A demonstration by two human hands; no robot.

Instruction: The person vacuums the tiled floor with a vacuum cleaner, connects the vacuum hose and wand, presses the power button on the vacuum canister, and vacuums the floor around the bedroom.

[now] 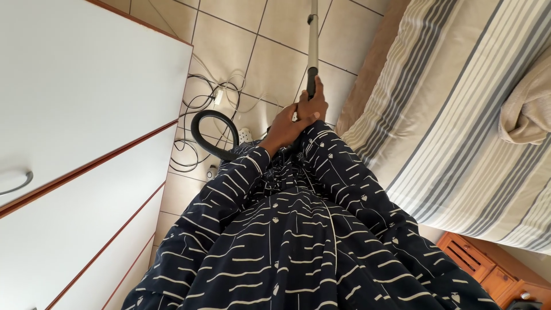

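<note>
A vacuum cleaner's metal tube [313,40] runs away from me over the beige tiled floor [229,46]. Its black handle [311,77] is gripped by both of my hands. My left hand [285,127] is wrapped around the lower part of the handle. My right hand [317,105] closes on it just above, fingers curled round the grip. Both arms are in dark sleeves with a white dash pattern. The black hose [208,133] loops away to the left of my hands and passes under my left sleeve.
White drawers with a metal handle [86,115] stand close on the left. A bed with a striped cover [459,126] and a beige cloth [525,112] fills the right. Tangled cables [198,95] lie on the tiles. A wooden cabinet [482,264] sits lower right.
</note>
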